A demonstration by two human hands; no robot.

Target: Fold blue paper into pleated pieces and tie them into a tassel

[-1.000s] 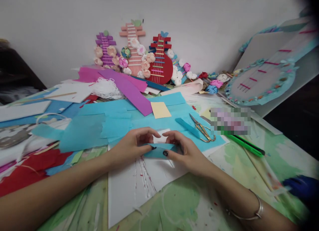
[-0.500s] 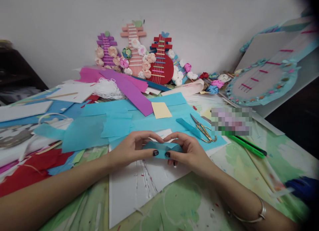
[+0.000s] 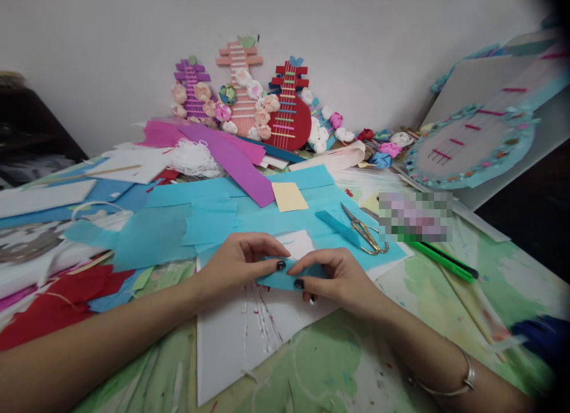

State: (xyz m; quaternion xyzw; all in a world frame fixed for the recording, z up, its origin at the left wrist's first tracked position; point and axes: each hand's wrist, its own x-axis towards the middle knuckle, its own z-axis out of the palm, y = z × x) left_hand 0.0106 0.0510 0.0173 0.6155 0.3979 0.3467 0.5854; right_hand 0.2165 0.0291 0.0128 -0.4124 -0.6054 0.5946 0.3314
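A small piece of blue paper point(image 3: 285, 280) is held between both hands above a white board point(image 3: 222, 353). My left hand point(image 3: 249, 259) pinches its left part, thumb on the near face. On its right part my right hand point(image 3: 327, 274) closes thumb and fingers; some fingertips show underneath. Behind the hands lie wide blue sheets point(image 3: 258, 223), with a cream paper square point(image 3: 290, 197) on them. Gold-handled scissors point(image 3: 366, 232) rest on the blue sheet to the right, beside a narrow folded blue strip point(image 3: 338, 227).
Paper instruments with paper flowers, one of them red point(image 3: 296, 119), stand against the wall. White string point(image 3: 193, 158) and purple paper point(image 3: 236, 169) lie at the back. Red paper point(image 3: 66, 300) is at left, a green cutter point(image 3: 440, 259) at right.
The blue paper is now flatter and tilted between the fingers. My right hand has lowered slightly, and its index finger has come down onto the paper.
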